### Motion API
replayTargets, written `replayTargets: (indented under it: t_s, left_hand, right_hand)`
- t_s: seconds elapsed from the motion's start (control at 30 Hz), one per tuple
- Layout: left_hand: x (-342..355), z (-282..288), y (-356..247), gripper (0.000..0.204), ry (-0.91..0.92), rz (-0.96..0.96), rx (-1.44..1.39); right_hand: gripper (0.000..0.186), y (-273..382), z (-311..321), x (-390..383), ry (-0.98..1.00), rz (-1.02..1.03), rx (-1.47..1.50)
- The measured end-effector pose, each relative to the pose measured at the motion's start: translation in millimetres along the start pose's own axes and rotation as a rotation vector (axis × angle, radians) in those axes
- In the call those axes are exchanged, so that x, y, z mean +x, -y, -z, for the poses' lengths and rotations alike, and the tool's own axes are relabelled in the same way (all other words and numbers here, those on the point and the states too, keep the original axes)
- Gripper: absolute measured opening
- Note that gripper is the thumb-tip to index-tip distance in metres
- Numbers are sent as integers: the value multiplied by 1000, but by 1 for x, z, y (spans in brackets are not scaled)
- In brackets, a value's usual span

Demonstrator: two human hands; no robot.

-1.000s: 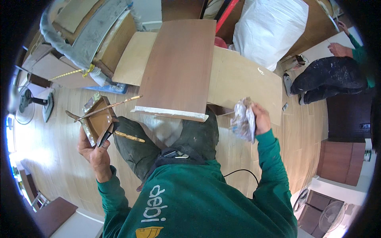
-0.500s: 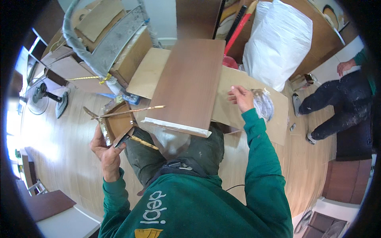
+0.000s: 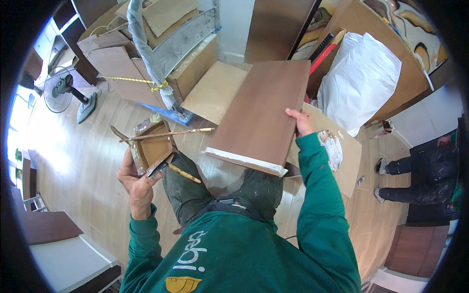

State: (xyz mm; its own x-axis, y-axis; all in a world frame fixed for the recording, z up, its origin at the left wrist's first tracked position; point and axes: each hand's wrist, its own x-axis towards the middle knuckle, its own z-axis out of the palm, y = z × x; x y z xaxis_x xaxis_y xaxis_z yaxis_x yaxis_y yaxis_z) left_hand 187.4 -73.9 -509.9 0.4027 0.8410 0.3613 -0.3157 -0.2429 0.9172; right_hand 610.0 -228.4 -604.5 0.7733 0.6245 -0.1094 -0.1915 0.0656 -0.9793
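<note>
My left hand (image 3: 136, 188) grips a small open cardboard box (image 3: 155, 149) with tape on its sides. A thin wooden stick (image 3: 183, 132) lies across the box top. Beside my left thumb a dark blade-like piece and a stained wooden handle (image 3: 184, 173) stick out toward my lap. A brown wood-look board (image 3: 261, 110) slants in front of me, its near end edged with a white strip (image 3: 244, 161). My right hand (image 3: 303, 123) holds the board's right edge, thumb on top, other fingers partly hidden. A stained whitish cloth (image 3: 331, 150) lies just right of that wrist.
Cardboard sheets (image 3: 215, 93) lie under and beside the board. A stuffed white sack (image 3: 360, 83) and a red-handled tool (image 3: 326, 54) stand behind. Left are a wrapped metal frame (image 3: 146, 53), boxes and a fan (image 3: 61, 90). Another person (image 3: 420, 171) stands at far right.
My right hand has come down onto the board's right edge from the air beside it. The view has turned, shifting the surroundings right and downward. My left hand keeps the box.
</note>
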Motion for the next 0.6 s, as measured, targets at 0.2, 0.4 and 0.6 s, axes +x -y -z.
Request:
replayTargets:
  t_s: [0.2, 0.4, 0.6]
  left_hand:
    - [3, 20, 7, 83, 0, -52, -41]
    - [-2, 36, 16, 80, -8, -17, -134]
    - [-16, 59, 18, 75, -64, -64, -192]
  right_hand:
    - [31, 130, 5, -45, -109, 12, -443]
    - [39, 178, -15, -55, -147, 21, -1111]
    - [40, 127, -97, -13, -108, 194, -1562]
